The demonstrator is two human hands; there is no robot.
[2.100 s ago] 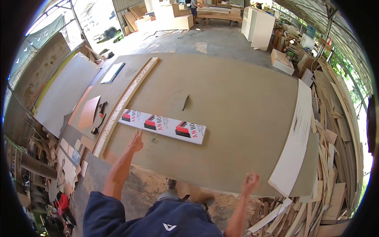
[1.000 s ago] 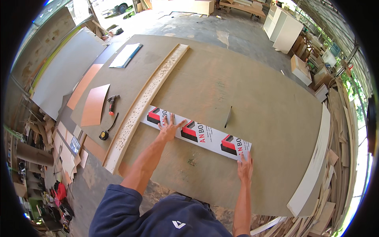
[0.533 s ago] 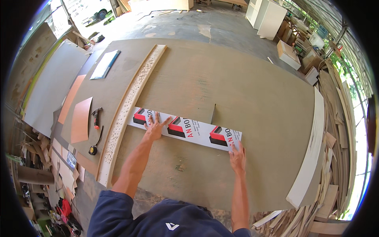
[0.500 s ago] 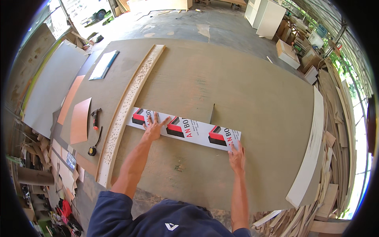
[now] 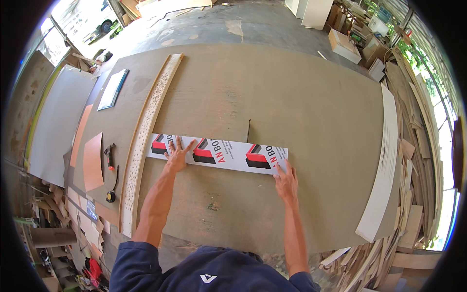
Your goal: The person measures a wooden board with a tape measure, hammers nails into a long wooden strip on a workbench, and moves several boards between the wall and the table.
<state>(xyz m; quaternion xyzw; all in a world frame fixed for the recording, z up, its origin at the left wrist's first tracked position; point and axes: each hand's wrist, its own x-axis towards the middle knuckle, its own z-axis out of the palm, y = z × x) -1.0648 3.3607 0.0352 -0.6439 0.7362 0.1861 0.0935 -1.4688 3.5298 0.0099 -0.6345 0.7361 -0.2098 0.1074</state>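
A long white board with red and black print (image 5: 228, 155) lies flat across the large brown panel (image 5: 311, 112). Its left end meets a pale wooden strip with many holes or dents (image 5: 146, 117). My left hand (image 5: 178, 156) presses on the board's left part, fingers spread. At the right end, my right hand (image 5: 286, 184) grips the near corner between thumb and fingers. Just beyond the board's far edge stands a thin dark strip (image 5: 249, 130), its lower part hidden by the board.
Left of the strip lie a hammer (image 5: 109, 156), a tape measure (image 5: 111, 195), an orange-brown sheet (image 5: 93, 161) and a blue-edged packet (image 5: 113, 89). A long white strip (image 5: 382, 170) lies along the panel's right side. Wooden offcuts (image 5: 374, 265) pile up beyond it.
The whole view has turned slightly, so everything sits a little differently in the picture. The board and both hands hold about the same places against the panel.
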